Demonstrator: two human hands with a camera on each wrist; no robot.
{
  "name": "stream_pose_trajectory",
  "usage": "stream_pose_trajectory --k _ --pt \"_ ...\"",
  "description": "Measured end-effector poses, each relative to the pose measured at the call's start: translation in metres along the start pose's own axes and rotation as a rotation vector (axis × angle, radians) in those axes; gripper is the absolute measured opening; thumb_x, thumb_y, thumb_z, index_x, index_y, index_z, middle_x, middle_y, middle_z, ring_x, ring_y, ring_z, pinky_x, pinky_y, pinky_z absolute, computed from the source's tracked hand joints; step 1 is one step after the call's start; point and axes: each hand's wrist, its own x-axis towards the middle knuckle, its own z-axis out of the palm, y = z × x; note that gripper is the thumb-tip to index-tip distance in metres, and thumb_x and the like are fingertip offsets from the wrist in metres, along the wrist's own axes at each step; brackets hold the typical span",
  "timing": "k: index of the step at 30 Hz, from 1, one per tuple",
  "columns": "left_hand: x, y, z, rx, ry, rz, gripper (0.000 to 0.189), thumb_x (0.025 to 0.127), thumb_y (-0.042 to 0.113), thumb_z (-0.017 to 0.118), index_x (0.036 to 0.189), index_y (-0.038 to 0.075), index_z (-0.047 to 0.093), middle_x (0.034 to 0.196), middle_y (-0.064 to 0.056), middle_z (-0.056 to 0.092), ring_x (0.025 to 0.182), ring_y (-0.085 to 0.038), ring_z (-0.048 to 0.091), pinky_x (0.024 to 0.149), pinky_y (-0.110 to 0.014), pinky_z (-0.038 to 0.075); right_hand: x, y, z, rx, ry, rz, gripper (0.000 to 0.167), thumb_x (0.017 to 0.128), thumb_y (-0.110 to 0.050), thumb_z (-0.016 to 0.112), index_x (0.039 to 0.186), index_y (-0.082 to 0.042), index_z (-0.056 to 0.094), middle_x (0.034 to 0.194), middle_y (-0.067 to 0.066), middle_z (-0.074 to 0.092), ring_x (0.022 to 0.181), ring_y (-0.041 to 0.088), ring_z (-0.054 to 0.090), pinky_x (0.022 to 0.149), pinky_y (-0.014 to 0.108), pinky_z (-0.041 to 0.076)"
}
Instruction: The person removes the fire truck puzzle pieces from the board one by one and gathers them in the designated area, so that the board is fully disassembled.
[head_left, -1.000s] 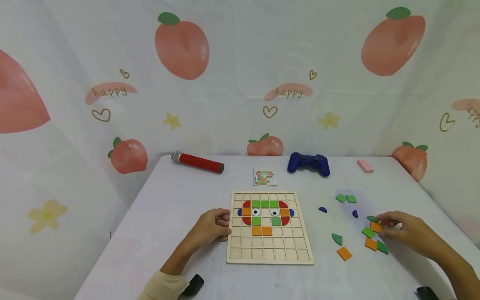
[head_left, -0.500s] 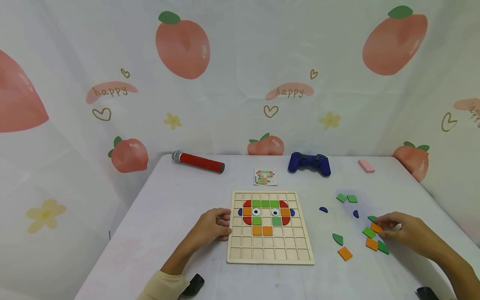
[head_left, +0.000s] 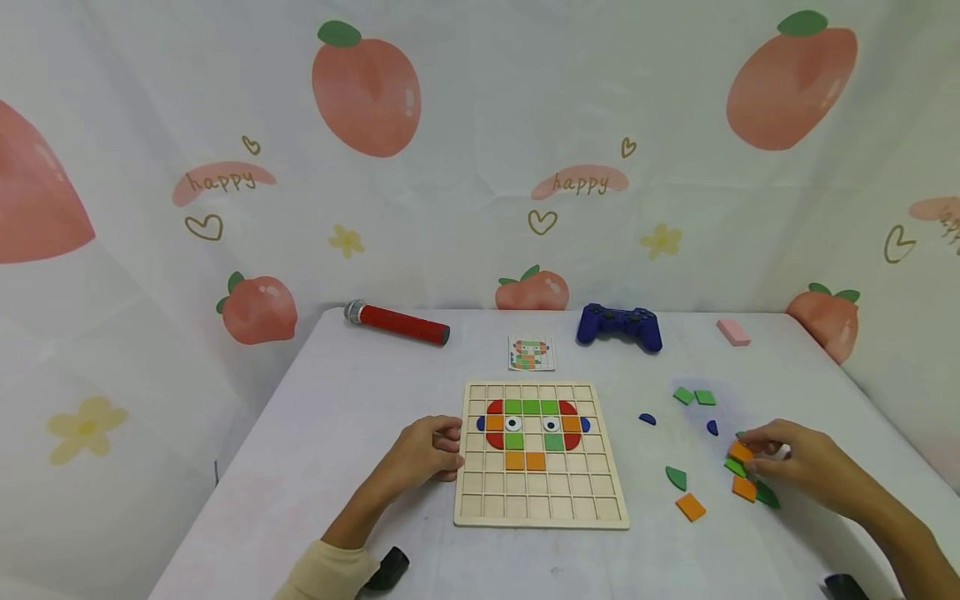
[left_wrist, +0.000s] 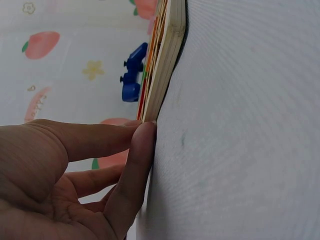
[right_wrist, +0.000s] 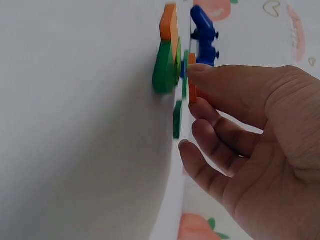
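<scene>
Head view: your right hand (head_left: 810, 461) pinches a square orange tile (head_left: 741, 451), slightly farther left than moments earlier, with the wooden grid board (head_left: 538, 507) well to its left, just right of your nearer left hand (head_left: 418, 454), which pinches the board's edge.

A strip of table (head_left: 643, 467) runs free right of the board (head_left: 542, 507); a green quarter (head_left: 677, 478) and orange square (head_left: 691, 507) lie between it and the right hand (head_left: 808, 462).
</scene>
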Motion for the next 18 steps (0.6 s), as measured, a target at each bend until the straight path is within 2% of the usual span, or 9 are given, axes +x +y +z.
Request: stream_pose_trajectory --k 11,18 --pt "0.0 0.001 0.0 0.0 -0.005 0.002 0.057 0.087 -0.005 0.08 0.141 -0.006 0.059 0.114 -0.012 0.064 0.095 -0.02 0.064 0.072 -0.033 0.067 0.006 -0.035 0.021 0.012 0.023 -0.145 0.032 0.091 -0.021 0.082 0.118 -0.004 0.077 0.101 -0.001 0.065 0.086 0.011 0.053 0.067 0.019 0.053" --pt "-0.001 0.001 0.0 0.004 -0.006 0.003 0.058 0.088 -0.004 0.08 0.142 -0.006 0.059 0.113 -0.012 0.063 0.095 -0.02 0.064 0.072 -0.033 0.067 0.013 -0.059 0.036 0.032 0.021 -0.271 0.031 0.09 -0.024 0.085 0.115 -0.009 0.077 0.102 -0.007 0.065 0.089 0.005 0.053 0.07 0.02 0.053"
